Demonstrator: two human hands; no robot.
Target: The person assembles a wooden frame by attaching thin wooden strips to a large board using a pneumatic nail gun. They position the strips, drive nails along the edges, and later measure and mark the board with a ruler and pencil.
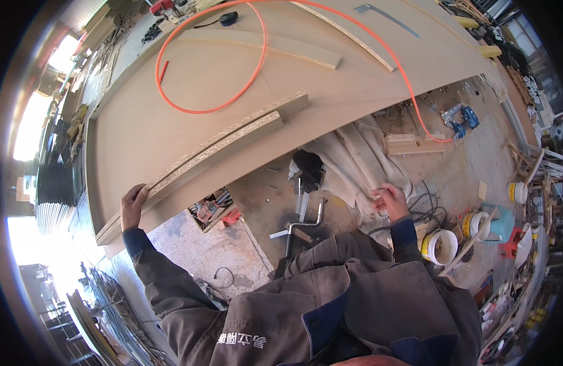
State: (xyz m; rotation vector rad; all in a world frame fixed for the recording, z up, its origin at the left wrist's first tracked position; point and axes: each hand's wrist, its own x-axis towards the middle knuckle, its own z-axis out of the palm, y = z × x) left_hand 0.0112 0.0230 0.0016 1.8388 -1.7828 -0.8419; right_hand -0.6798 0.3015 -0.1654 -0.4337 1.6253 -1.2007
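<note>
Two long chipboard strips stand on edge side by side along the near left part of a brown board-topped table. My left hand is at their nearer left part, its fingers closed over the top edge of a strip. My right hand hangs in the air to the right, off the table, above a pale cloth. Its fingers are curled together, and anything between them is too small to make out.
An orange hose loops over the table to a blue tool. A tape measure, red pencil, metal square and loose strip lie on top. Below are a toolbox, a cranked metal bar and white buckets.
</note>
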